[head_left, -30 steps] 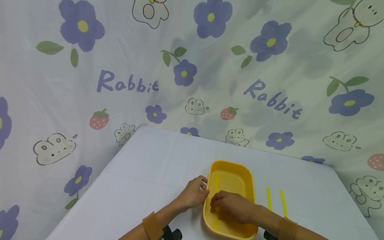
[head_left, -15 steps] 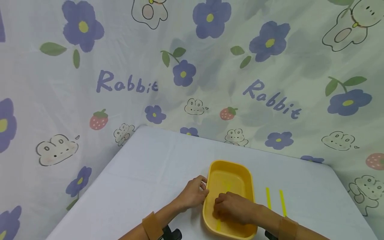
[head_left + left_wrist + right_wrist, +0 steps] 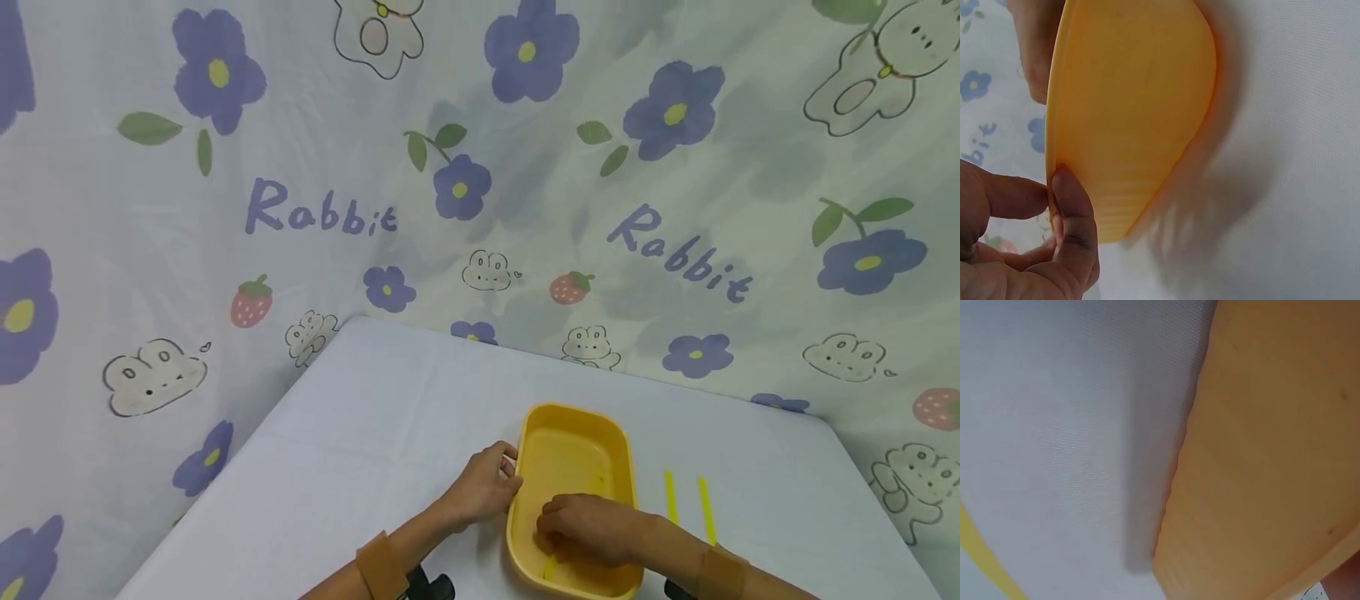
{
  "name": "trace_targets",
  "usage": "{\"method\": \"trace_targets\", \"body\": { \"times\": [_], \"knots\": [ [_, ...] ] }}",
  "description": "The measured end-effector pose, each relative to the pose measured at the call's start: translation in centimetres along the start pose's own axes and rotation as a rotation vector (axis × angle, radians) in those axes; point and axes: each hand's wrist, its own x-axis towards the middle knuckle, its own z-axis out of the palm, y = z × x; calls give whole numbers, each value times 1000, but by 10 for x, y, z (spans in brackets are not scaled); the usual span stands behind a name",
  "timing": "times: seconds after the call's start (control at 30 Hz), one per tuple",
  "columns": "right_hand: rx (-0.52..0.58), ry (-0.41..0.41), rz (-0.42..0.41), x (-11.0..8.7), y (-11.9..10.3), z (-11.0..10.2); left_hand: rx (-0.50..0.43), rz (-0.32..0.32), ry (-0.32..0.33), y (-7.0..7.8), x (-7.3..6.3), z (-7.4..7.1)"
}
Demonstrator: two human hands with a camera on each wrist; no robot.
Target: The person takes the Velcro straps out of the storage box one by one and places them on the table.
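A yellow tray [image 3: 555, 458] with rounded corners stands on the white table. Its left rim is pinched between the thumb and fingers of my left hand [image 3: 483, 483], as the left wrist view shows at the tray wall [image 3: 1129, 94]. My right hand [image 3: 588, 529] reaches down inside the tray with curled fingers, gripping a thin yellow strip [image 3: 550, 568]. One end of the strip shows below the hand and a bit of the other end above it; the fingertips are hidden. The right wrist view shows mainly the tray's outer wall [image 3: 1266, 444].
Two yellow strips, a left one [image 3: 671, 497] and a right one [image 3: 707, 510], lie side by side on the table right of the tray, partly behind the right forearm. A patterned cloth [image 3: 427, 208] hangs behind the white tabletop [image 3: 375, 400].
The strip in the tray has turned from lengthwise to slanting, its far end swinging right. My right hand has shifted slightly right and nearer. The left hand still holds the rim.
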Motion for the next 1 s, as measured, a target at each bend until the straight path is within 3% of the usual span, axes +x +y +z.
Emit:
{"method": "trace_targets", "body": {
  "times": [0.13,0.33,0.57,0.9,1.0],
  "knots": [
    [12,29,-45,-2,0,2,-11,5,-8,-1,0,0],
    [90,49,-22,-4,4,-1,1,14,7,-2,-1,0],
    [120,129,-52,-7,3,-5,-2,14,13,0,-1,1],
    [242,203,114,-11,6,-13,-3,11,7,-1,1,0],
    [289,242,120,-13,6,-16,-9,4,5,-1,1,-1]
  ]
}}
